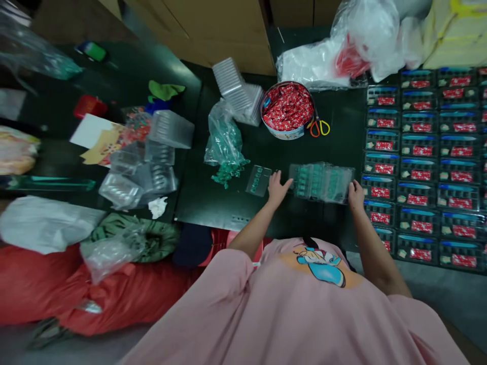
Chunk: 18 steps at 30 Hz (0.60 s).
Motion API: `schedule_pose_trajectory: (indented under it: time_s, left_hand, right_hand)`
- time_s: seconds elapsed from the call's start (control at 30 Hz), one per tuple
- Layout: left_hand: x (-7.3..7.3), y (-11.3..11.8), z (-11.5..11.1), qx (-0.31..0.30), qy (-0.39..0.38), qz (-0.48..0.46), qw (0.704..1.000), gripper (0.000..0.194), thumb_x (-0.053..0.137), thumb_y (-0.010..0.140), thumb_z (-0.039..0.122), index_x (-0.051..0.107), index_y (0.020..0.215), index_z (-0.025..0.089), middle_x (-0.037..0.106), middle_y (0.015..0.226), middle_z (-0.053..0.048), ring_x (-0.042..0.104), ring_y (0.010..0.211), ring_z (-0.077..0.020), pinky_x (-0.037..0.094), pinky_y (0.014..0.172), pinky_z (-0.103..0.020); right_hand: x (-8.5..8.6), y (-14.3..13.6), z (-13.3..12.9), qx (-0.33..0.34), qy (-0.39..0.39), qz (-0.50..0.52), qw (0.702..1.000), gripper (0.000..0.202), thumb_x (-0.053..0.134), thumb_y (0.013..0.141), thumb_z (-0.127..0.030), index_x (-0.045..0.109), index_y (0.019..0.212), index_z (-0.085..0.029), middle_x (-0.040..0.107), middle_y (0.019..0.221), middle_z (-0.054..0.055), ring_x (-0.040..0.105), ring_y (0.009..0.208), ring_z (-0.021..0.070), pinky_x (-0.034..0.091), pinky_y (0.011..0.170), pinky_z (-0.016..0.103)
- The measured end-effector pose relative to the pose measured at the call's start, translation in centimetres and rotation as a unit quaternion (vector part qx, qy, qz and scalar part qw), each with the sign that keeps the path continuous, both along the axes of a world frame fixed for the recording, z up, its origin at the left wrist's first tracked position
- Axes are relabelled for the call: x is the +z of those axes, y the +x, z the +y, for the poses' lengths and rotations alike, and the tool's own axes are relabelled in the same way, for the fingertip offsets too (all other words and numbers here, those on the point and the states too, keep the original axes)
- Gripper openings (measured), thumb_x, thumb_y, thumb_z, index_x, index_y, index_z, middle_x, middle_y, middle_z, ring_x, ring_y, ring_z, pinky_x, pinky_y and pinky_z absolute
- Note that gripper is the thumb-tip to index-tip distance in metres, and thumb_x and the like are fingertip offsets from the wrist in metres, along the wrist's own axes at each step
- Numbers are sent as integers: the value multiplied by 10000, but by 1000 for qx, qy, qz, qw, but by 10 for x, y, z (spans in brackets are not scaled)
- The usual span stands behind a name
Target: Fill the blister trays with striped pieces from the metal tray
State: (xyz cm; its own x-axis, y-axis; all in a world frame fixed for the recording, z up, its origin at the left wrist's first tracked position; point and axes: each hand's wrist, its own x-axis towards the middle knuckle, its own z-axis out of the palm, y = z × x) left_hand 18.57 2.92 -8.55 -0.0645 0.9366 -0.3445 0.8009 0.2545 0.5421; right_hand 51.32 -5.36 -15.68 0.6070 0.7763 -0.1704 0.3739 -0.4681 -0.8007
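In front of me on the dark green table lies an overlapping row of clear plastic trays (pixel 323 181) with small green pieces in them. My left hand (pixel 279 189) is at the row's left end, its fingers spread and its thumb close to the nearest tray. Just left of it lies a single clear tray (pixel 258 181) with several green pieces in a line. At the row's right end, my right hand (pixel 356 196) has its fingers closed on the edge of the trays. A plastic bag (pixel 225 134) spills more green pieces (pixel 229 173) farther left.
Behind the trays stands a round tin (pixel 288 133) of red packets, beside scissors (pixel 318 126). Stacked clear trays (pixel 238 94) are left of the tin. Filled trays with blue pens (pixel 420 187) cover the right side. More empty clear trays (pixel 142 172) sit at left; red sacks (pixel 125 294) lie below.
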Motion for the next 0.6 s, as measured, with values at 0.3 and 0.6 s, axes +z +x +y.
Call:
schedule_pose_trajectory:
  time_s: [0.3, 0.6]
  left_hand:
    - [-8, -102, 26, 66, -72, 161, 982, 1187, 770, 662, 575, 134, 1575, 160, 137, 1619, -273, 119, 1494, -452, 187, 1163, -609]
    - [-9, -88, -19, 31, -47, 211, 976, 1002, 696, 737, 506, 192, 1566, 258, 344, 1536, -222, 348, 1389, -440, 313, 1067, -672]
  right_hand:
    - [52, -23, -40, 22, 114, -88, 989, 445, 407, 925, -406, 621, 1220, -151, 631, 1235, 148, 562, 1187, 233, 406, 1087, 451]
    - [82, -92, -112, 105, 154, 37, 982, 315, 475, 934, -347, 663, 1132, -190, 663, 1172, 122, 592, 1142, 221, 443, 1055, 441]
